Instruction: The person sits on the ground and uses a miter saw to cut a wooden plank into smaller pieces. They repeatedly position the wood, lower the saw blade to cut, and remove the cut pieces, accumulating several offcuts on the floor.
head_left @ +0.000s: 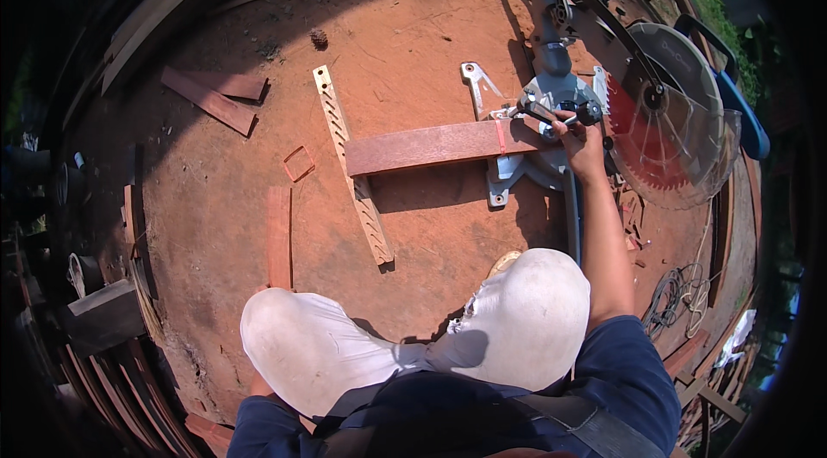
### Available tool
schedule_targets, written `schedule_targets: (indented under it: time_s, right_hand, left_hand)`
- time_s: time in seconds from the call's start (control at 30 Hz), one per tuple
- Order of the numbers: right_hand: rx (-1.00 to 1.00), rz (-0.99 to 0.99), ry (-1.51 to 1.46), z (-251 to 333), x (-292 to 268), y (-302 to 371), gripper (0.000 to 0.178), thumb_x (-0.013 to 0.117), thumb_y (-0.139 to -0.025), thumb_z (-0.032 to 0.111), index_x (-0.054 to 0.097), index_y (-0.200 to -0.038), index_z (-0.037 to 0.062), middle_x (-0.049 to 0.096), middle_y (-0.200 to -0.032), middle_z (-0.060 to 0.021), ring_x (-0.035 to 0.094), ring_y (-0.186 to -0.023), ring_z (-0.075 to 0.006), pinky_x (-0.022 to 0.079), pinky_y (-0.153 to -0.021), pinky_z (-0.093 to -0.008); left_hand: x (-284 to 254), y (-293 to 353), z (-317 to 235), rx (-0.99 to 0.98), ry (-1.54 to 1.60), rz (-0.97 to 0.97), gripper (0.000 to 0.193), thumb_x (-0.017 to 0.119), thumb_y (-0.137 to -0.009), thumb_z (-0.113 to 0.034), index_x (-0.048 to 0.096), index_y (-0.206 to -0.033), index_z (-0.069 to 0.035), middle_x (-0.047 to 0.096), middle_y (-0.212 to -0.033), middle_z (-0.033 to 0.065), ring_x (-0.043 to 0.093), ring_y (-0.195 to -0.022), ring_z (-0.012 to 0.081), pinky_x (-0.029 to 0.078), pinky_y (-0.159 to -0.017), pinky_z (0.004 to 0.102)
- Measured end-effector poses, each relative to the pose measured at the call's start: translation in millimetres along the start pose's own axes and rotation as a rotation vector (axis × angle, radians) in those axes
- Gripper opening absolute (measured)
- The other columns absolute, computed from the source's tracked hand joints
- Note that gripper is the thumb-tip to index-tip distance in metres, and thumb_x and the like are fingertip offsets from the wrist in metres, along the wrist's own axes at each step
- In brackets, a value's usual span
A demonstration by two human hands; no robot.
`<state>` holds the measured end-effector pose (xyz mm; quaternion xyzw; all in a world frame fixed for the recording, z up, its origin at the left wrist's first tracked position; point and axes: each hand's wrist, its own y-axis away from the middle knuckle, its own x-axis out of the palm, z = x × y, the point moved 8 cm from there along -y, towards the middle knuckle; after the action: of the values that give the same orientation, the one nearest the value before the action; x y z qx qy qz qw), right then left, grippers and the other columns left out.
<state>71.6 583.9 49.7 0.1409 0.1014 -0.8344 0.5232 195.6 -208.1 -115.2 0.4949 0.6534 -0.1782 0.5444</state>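
Note:
My right hand (581, 146) is closed on the clamp handle (566, 119) of a miter saw (551, 83), close to a black knob (589, 113). A reddish-brown board (422, 148) lies across the saw base, its right end under the clamp and my hand. Round the board near the base runs a thin red band (501, 137). Its left end rests over a pale wooden strip (372, 221) with slanted slots. Only a bit of my left arm (260, 385) shows beside my knee; the left hand is hidden.
The large toothed saw blade (680, 126) and its blue handle (754, 126) stand to the right. Red board offcuts (211, 96), a plank (279, 234) and a red loop (299, 163) lie on the dirt. Coiled cord (668, 299) sits at lower right.

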Motion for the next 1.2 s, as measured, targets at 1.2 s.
schedule_targets:
  time_s: [1.2]
  right_hand:
    - [-0.053,0.008,0.031,16,-16,-3,0.060,0.073,-0.085,0.010,0.051,-0.140,0.0029,0.065,-0.122,-0.0094,0.062,-0.108,-0.0200,0.048,-0.093,-0.0329]
  left_hand:
    - [36,2,-1,-0.007,0.017,-0.008,0.078,0.087,-0.068,-0.033,0.053,-0.130,0.000,0.051,-0.124,0.0226,0.050,-0.118,0.0434,0.043,-0.101,0.0490]
